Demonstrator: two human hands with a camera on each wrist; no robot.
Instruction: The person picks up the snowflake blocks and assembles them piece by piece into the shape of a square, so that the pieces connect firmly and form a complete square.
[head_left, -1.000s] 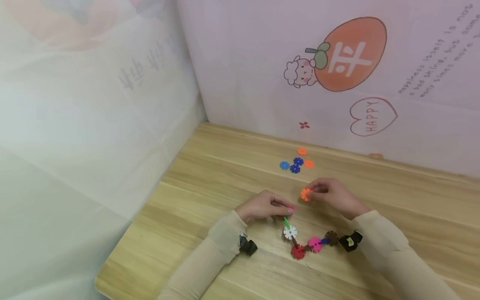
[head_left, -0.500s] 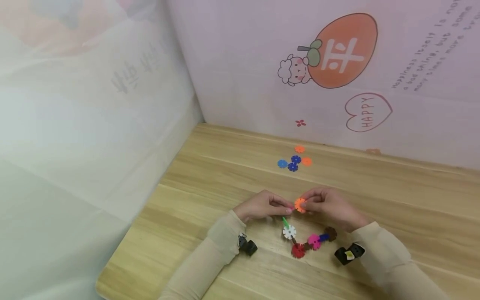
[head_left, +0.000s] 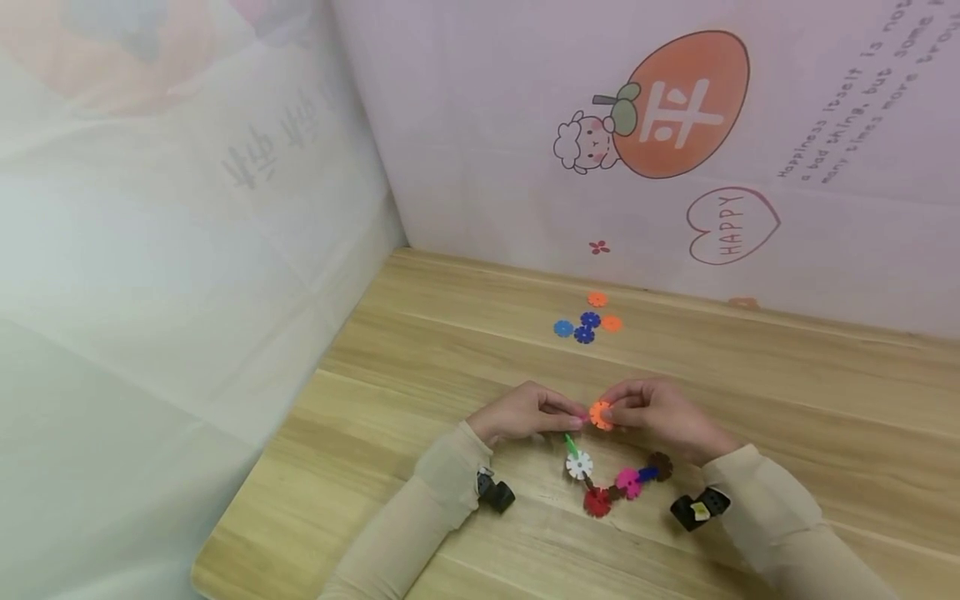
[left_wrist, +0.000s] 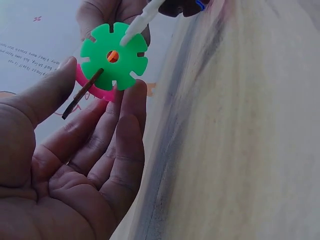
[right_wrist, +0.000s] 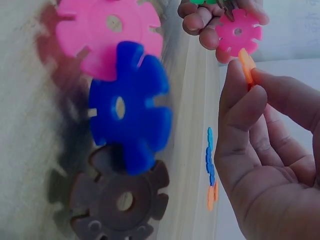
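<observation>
Between thumb and fingers my left hand point(head_left: 525, 411) pinches a pink disc point(right_wrist: 237, 33) at one end of a chain of notched discs. In the left wrist view a green disc point(left_wrist: 127, 65) lies in front of the pink one, with a thin brown disc point(left_wrist: 82, 94) and a white one point(left_wrist: 142, 22) set edge-on in it. My right hand point(head_left: 663, 414) pinches an orange disc point(head_left: 599, 415), whose edge meets the pink disc's edge in the right wrist view. The chain bends through a white disc point(head_left: 579, 465), red point(head_left: 597, 502), pink, blue point(right_wrist: 130, 107) and brown point(right_wrist: 120, 202).
Farther back on the wooden table point(head_left: 420, 333) lie loose discs: a light blue one point(head_left: 563, 328), dark blue ones point(head_left: 590, 319) and orange ones point(head_left: 612, 323). Printed cloth point(head_left: 480, 150) hangs behind the table and on its left. A black wrist camera point(head_left: 497, 493) hangs by each sleeve.
My right hand has brought the orange disc leftward and down to the pink disc in my left hand. My left hand has stayed nearly in place, and the head view has shifted slightly.
</observation>
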